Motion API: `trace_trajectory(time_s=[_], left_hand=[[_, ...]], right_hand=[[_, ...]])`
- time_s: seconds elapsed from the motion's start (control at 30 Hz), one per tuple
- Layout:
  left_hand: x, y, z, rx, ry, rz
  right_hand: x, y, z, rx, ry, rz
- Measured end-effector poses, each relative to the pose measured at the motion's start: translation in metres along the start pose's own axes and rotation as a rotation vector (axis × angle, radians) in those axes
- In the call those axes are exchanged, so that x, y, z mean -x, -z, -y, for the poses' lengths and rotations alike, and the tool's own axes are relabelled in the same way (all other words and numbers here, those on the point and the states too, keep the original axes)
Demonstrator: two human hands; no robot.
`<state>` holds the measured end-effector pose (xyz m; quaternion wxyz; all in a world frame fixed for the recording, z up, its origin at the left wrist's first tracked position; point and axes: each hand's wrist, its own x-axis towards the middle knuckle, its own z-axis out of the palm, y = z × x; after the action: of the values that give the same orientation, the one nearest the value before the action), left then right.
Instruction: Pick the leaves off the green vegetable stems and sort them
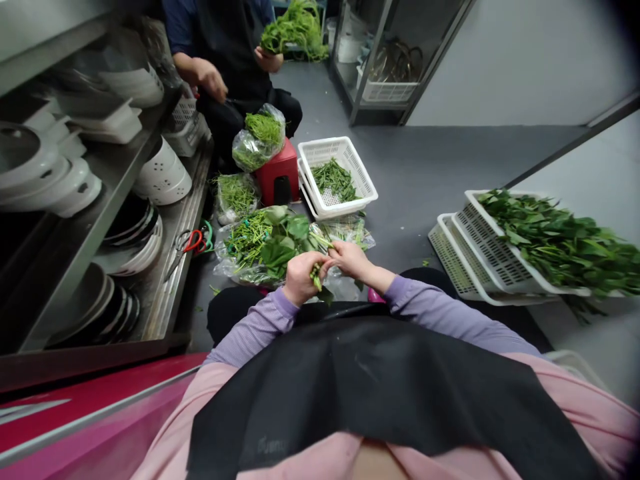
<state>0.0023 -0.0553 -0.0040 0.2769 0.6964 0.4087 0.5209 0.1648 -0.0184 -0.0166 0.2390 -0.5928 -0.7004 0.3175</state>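
My left hand is closed round a small bunch of green stems, their cut ends pointing down towards my lap. Right beside it, my right hand pinches green stems near the top of the bunch; its fingertips meet my left hand. Broad leaves spread just beyond my left hand, over a plastic bag of thin green stems. A second plastic bag with pale stems lies on the floor behind my hands.
A white basket holds cut greens. Stacked baskets with leafy greens stand right. Another person sits ahead holding greens, near a red stool with bagged greens. Scissors lie on the left shelf beside dishes.
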Motion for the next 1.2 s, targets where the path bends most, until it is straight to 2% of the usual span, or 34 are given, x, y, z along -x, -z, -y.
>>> trace_trajectory(time_s=[0.07, 0.13, 0.2, 0.3, 0.47, 0.53, 0.63, 0.67, 0.83, 1.07, 1.2], left_hand=[[-0.005, 0.003, 0.002, 0.037, 0.131, -0.021], [-0.013, 0.007, 0.011, 0.143, 0.364, -0.009], [-0.020, 0.009, 0.022, 0.335, 0.547, 0.073], [-0.025, 0.010, 0.030, 0.611, 0.635, 0.192], [-0.023, 0.012, 0.021, 0.846, 0.770, 0.342], [-0.023, 0.012, 0.019, 0.912, 0.782, 0.328], [-0.024, 0.012, 0.020, 0.979, 0.761, 0.237], [-0.024, 0.013, 0.021, 0.999, 0.759, 0.245], [-0.024, 0.020, 0.024, 1.096, 0.768, 0.438], [-0.024, 0.020, 0.030, 1.127, 0.777, 0.519], [-0.022, 0.022, 0.029, 1.082, 0.734, 0.553]], right_hand=[[0.002, 0.003, -0.006, -0.152, -0.038, 0.046], [0.005, 0.008, -0.008, -0.437, -0.065, 0.224], [0.007, 0.010, -0.006, -0.685, -0.102, 0.413], [0.008, 0.011, 0.002, -0.851, -0.147, 0.568], [0.007, 0.013, 0.012, -0.894, -0.254, 0.715], [0.008, 0.015, 0.014, -0.957, -0.311, 0.762], [0.008, 0.018, 0.014, -1.100, -0.369, 0.826], [0.008, 0.019, 0.013, -1.142, -0.388, 0.828], [0.010, 0.019, 0.007, -1.195, -0.449, 0.788], [0.016, 0.022, 0.005, -1.193, -0.299, 0.888], [0.019, 0.018, 0.006, -1.216, -0.298, 0.975]])
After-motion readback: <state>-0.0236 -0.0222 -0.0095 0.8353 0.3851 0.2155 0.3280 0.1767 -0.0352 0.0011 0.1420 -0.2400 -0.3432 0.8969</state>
